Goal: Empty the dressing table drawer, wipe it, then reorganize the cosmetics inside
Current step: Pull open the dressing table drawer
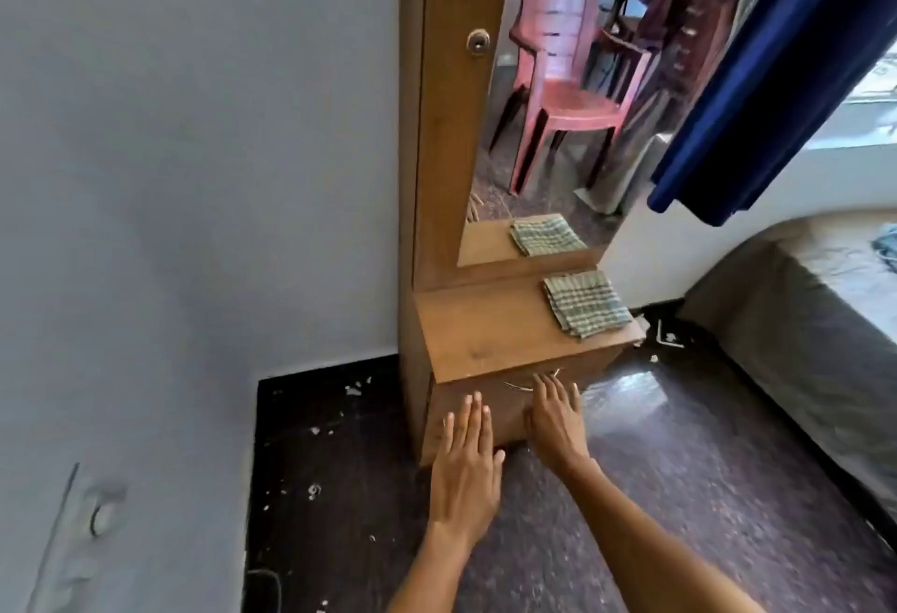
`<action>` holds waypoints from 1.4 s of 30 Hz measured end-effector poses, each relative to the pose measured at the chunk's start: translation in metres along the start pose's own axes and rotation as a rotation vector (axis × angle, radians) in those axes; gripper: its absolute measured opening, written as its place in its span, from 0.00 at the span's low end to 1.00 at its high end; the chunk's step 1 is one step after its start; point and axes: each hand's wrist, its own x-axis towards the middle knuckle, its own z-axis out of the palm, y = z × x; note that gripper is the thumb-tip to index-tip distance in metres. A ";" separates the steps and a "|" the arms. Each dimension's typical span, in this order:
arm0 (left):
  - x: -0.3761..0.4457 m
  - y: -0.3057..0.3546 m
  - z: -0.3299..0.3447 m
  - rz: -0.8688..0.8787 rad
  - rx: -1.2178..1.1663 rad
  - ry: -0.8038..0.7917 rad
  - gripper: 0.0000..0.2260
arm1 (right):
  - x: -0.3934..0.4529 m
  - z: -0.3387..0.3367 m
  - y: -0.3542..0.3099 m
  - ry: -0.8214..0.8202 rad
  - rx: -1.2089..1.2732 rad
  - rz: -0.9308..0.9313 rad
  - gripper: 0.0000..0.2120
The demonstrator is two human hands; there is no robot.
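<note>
A low wooden dressing table [490,335] stands against the wall with a tall mirror [558,102] above it. Its drawer [505,408] is closed, and a thin metal handle [522,386] shows on the front. A folded green checked cloth [585,304] lies on the right of the tabletop. My left hand [466,462] is flat with fingers spread, in front of the drawer's lower left. My right hand [556,413] is also open, its fingertips at the handle. Neither hand holds anything. No cosmetics are visible.
A grey wall fills the left. Dark speckled floor [679,467] lies in front, with white debris bits at the left. A bed [801,321] with a grey cover stands at the right under a blue curtain [776,78]. The mirror reflects plastic chairs.
</note>
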 end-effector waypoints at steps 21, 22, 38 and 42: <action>0.041 -0.045 0.116 0.132 0.136 0.338 0.33 | 0.038 0.131 0.034 0.366 -0.175 -0.254 0.22; 0.042 -0.047 0.119 0.115 0.134 0.337 0.33 | 0.041 0.128 0.033 0.363 -0.172 -0.253 0.22; -0.021 -0.003 0.086 0.208 0.107 0.383 0.20 | -0.084 0.021 0.065 0.433 0.249 -0.231 0.06; -0.036 0.002 0.067 0.230 -0.034 0.212 0.12 | -0.080 0.022 0.064 0.220 0.167 -0.401 0.14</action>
